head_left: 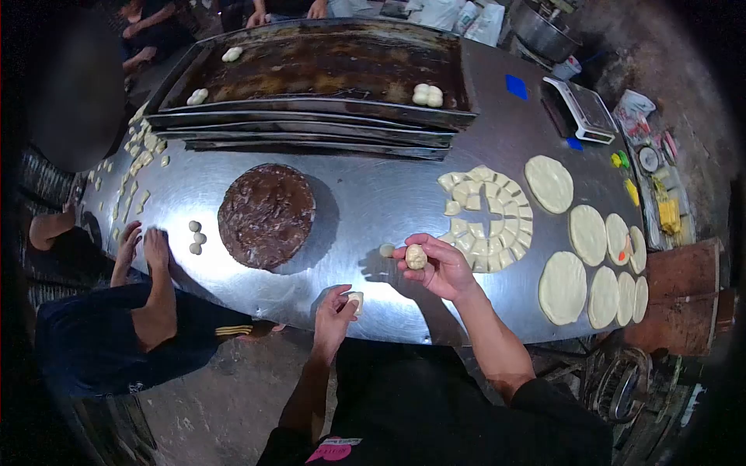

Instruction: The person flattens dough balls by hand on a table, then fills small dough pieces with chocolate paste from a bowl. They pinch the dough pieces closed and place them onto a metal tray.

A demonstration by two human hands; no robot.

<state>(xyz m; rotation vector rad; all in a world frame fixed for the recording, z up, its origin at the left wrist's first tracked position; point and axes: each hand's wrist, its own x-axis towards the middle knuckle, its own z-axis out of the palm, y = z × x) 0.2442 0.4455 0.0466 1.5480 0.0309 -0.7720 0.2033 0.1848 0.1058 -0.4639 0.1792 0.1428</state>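
My right hand (444, 270) is raised over the metal table, palm up, its fingers curled around a small lumpy ball (416, 256) of pale dough or filling. Beside those fingers a small pale ball (386, 250) rests on the steel. Near the table's front edge, my left hand (332, 317) pinches a pale dough piece (355, 302) between thumb and fingers. Right of my right hand lies a dough round cut into many wedges (519, 225), with a gap in its middle. A round mound of dark brown filling (266, 217) stands to the left.
Stacked baking trays (311, 106) fill the back; the top one carries a few dough clusters (427, 95). Several flat dough rounds (562, 287) lie at right, near a scale (583, 109). On the left, a co-worker's hands (155, 248) are near three balls (196, 238) and scattered dough pieces (142, 161).
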